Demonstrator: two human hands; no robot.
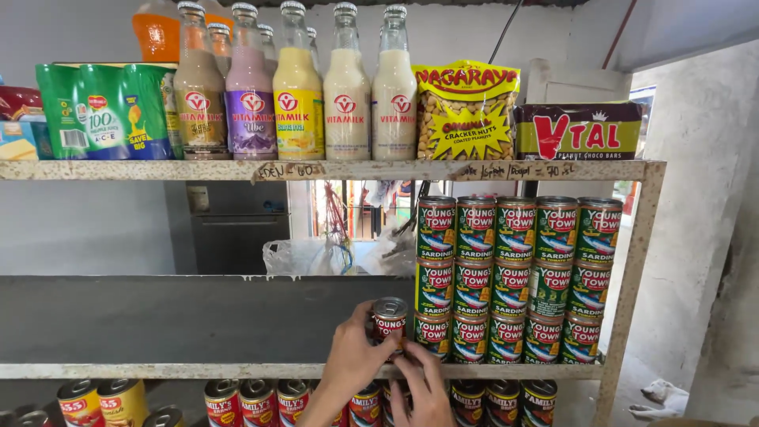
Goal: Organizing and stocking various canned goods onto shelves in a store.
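Observation:
My left hand (352, 360) is shut around a small red-labelled tin can (390, 315), which stands upright on the middle shelf board (198, 370). The can sits just left of a stacked block of green-labelled sardine cans (514, 277), three rows high and several wide. My right hand (425, 389) is below and right of the can, with its fingertips at the shelf's front edge by the can's base. It holds nothing that I can see.
The top shelf (158, 170) carries glass milk-drink bottles (299, 87), green juice packs (107, 111), a yellow bag of nuts (465, 111) and a box of choco bars (581, 130). Red cans (257, 403) and yellow cans (118, 399) fill the lower shelf. A shelf post (632, 277) stands at the right.

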